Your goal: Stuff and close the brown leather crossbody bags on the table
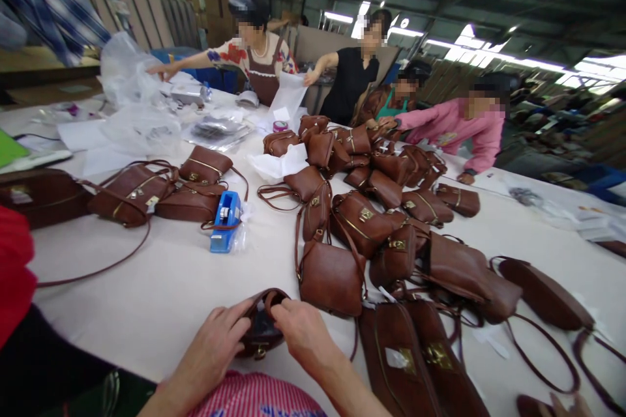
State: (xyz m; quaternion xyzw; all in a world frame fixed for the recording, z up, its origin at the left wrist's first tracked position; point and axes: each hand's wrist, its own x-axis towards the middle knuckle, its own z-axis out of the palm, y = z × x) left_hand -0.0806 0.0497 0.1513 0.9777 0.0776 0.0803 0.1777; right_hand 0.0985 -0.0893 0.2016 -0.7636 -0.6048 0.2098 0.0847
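Note:
A small brown leather handbag (261, 346) stands at the near table edge in front of me, its mouth open and dark lining showing. My left hand (218, 342) grips the bag's left side, fingers curled over the rim. At the opposite side, my right hand (304, 332) is closed on the rim, where a brown strap (274, 300) loops up in the opening. Its fingertips are partly hidden inside. Just beyond lies another brown bag (332, 277), flat on the table.
Many brown bags with trailing straps (548, 339) cover the right side of the white table (161, 293). A blue tape dispenser (225, 221) stands ahead, near more bags (132, 192). Several co-workers are across the table; a red sleeve (14, 267) and another person's hand (570, 404) flank me.

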